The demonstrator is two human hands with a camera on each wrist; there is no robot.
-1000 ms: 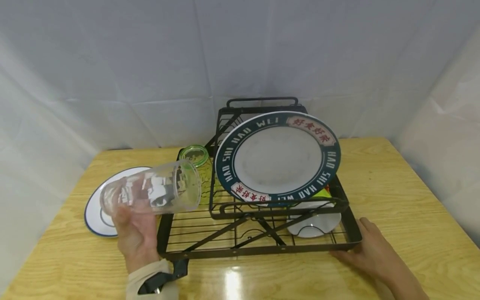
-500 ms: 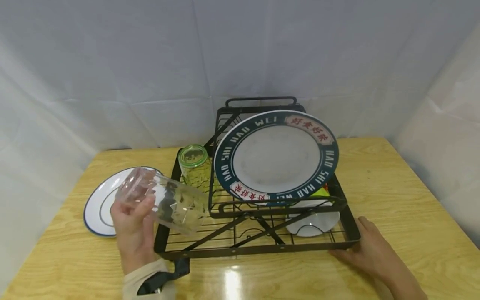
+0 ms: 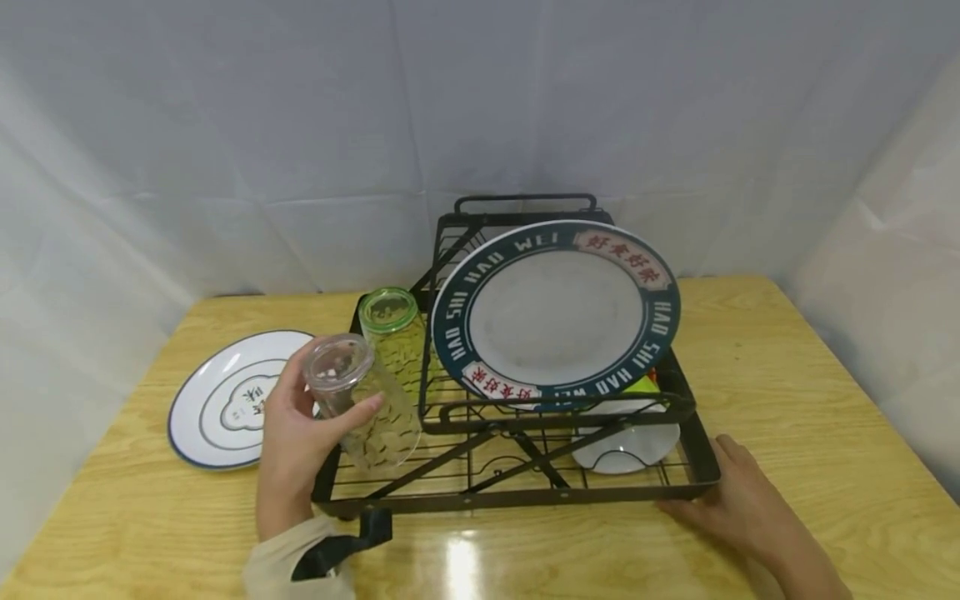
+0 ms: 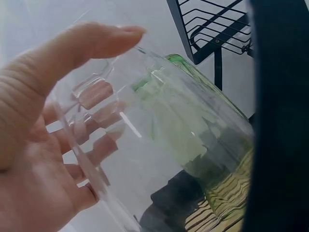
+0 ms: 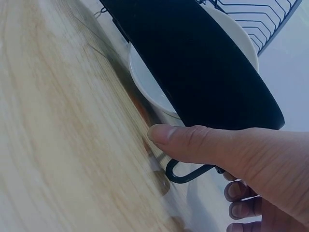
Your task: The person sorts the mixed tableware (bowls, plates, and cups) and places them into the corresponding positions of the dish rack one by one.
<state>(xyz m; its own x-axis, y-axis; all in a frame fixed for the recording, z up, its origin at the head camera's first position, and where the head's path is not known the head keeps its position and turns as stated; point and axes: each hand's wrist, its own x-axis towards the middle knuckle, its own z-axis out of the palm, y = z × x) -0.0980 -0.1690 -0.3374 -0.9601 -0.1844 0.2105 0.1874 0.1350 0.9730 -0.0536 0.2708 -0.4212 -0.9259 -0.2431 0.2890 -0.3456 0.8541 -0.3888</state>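
My left hand (image 3: 296, 429) holds a clear drinking glass (image 3: 382, 429) over the front left of the black dish rack (image 3: 517, 500). Its base points up and it leans slightly. Whether its lower rim touches the wires I cannot tell. Through its wall, the left wrist view shows my curled fingers (image 4: 94, 94). Just behind stands a green-tinted glass (image 3: 390, 310), base up, in the rack. My right hand (image 3: 750, 508) grips the rack's front right corner. There the right wrist view shows my thumb (image 5: 188, 140) along the frame, with the other fingers curled beyond it.
A large plate with a dark green lettered rim (image 3: 558, 321) leans on the rack's upper tier. Below it, a white bowl (image 3: 626, 450) sits at the right, near something yellow and red. A blue-rimmed white plate (image 3: 213, 417) lies on the wooden table (image 3: 810, 400) at the left.
The clear glass has turned from lying sideways, mouth to the right, to nearly upright with its mouth down. My left hand has moved slightly right. My right hand stays at the rack corner.
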